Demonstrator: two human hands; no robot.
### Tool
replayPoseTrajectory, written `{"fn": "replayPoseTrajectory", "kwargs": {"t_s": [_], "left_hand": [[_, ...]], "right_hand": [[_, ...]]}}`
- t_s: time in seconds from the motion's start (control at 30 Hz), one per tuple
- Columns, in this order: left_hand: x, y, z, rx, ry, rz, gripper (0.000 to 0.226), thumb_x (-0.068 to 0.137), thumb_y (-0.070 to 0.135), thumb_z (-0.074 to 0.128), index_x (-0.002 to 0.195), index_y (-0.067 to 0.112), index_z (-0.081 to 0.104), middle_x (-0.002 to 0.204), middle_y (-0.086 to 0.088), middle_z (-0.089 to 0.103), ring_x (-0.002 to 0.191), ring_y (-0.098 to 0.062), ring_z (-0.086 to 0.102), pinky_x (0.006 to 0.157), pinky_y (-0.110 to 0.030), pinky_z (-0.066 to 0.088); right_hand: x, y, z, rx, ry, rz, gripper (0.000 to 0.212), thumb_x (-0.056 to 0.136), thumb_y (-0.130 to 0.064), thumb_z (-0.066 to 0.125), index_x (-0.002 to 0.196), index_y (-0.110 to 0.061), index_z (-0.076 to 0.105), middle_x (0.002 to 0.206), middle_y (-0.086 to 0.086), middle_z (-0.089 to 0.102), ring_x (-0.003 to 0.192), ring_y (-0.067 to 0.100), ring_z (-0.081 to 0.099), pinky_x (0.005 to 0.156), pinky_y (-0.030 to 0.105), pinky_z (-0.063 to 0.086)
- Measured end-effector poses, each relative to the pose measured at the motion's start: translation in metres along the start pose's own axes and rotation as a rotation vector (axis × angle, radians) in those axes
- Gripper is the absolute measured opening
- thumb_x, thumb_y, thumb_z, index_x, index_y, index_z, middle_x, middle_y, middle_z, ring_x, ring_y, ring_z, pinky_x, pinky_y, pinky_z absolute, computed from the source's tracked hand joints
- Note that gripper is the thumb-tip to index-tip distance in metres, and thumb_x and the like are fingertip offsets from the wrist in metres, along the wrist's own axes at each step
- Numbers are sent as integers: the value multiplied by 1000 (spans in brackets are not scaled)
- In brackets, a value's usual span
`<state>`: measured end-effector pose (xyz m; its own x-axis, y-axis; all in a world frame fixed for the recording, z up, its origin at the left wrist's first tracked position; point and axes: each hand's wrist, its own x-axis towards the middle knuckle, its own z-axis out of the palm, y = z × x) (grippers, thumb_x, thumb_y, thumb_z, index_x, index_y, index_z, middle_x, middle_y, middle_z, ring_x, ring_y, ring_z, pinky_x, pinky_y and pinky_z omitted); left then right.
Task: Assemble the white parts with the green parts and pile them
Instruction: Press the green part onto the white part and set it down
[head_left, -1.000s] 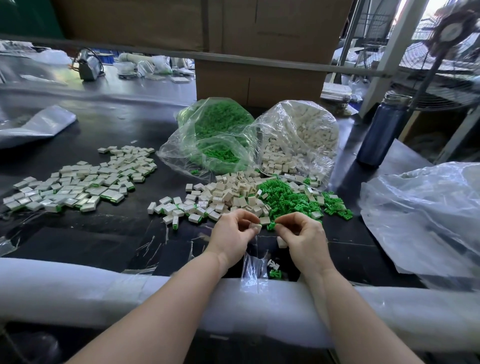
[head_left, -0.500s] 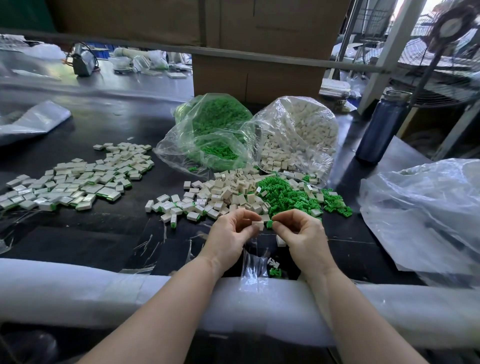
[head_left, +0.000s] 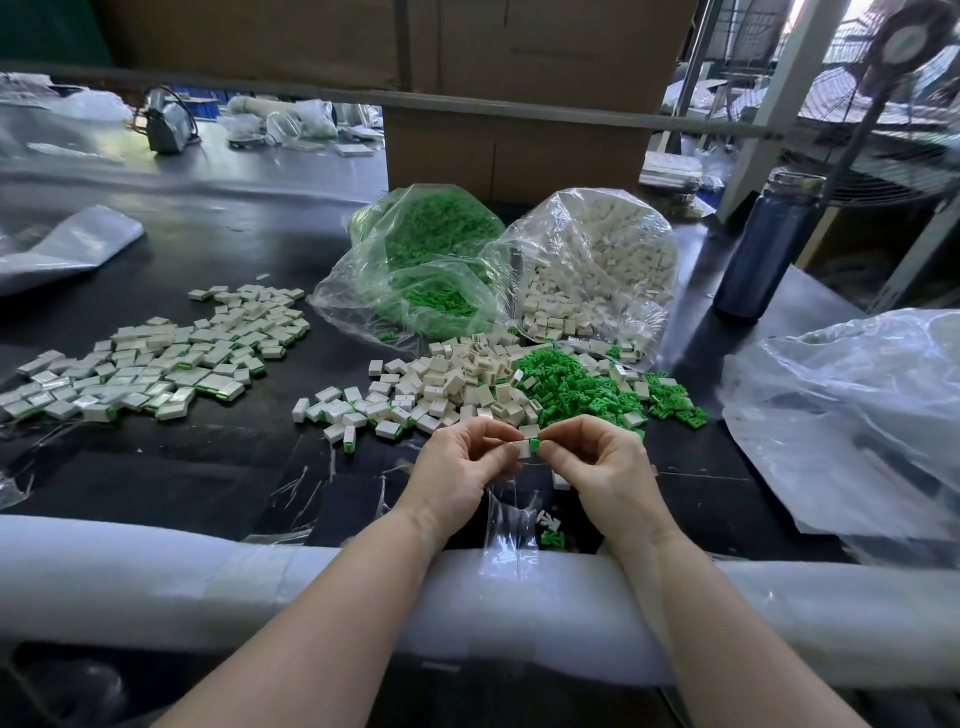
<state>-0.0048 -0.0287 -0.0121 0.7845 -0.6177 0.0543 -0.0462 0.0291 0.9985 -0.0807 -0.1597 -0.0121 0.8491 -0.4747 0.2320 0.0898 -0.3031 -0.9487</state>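
My left hand pinches a small white part at the table's near middle. My right hand pinches a green part that meets the white part's right end. Just behind the hands lies a heap of loose white parts and a heap of loose green parts. A wide spread of assembled white-and-green pieces covers the table at the left. A few more assembled pieces lie left of the hands.
Two clear bags stand behind the heaps, one of green parts, one of white parts. A dark blue bottle stands at the right, crumpled plastic sheeting beside it. A white foam roll pads the near edge. Cardboard boxes rise behind.
The hands stay at the same spot above the table. The green part now sits against the end of the white part between the fingertips.
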Motion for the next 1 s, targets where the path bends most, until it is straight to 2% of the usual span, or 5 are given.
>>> {"fn": "replayPoseTrajectory", "kwargs": {"t_s": [0.43, 0.53, 0.67, 0.83, 1.0], "left_hand": [[-2, 0, 1, 81, 10, -4, 11, 85, 3, 62, 84, 13, 65, 74, -2, 65, 69, -9, 62, 69, -15, 52], [-2, 0, 1, 100, 8, -6, 15, 85, 2, 61, 82, 15, 64, 72, -1, 64, 69, -11, 62, 73, -19, 53], [-2, 1, 1, 95, 1, 6, 15, 84, 1, 63, 82, 16, 66, 71, 0, 65, 63, -3, 62, 67, -13, 52], [-2, 0, 2, 136, 5, 22, 21, 86, 1, 61, 82, 19, 71, 78, 0, 68, 70, -4, 62, 68, -12, 50], [-2, -2, 3, 225, -10, 42, 21, 85, 1, 62, 80, 19, 70, 77, 2, 67, 75, -8, 62, 75, -15, 51]], "right_hand": [[-3, -3, 1, -47, -46, 24, 12, 76, 0, 73, 72, -11, 69, 65, -1, 67, 60, 3, 61, 59, 14, 50], [-3, -3, 1, -56, -40, 14, 15, 77, 2, 71, 72, -13, 70, 67, -2, 67, 61, 1, 61, 62, 13, 49], [-2, -5, 2, -60, -35, 3, 24, 80, 3, 68, 74, -20, 69, 67, -7, 66, 61, -3, 60, 63, 10, 47], [-4, -5, 2, -63, -43, 41, 24, 78, 6, 68, 79, -18, 64, 67, 4, 63, 62, 12, 57, 63, 30, 52], [-3, -6, 3, -72, -65, 55, 20, 75, 7, 70, 75, -12, 64, 72, 10, 65, 67, 17, 59, 67, 32, 53]]}}
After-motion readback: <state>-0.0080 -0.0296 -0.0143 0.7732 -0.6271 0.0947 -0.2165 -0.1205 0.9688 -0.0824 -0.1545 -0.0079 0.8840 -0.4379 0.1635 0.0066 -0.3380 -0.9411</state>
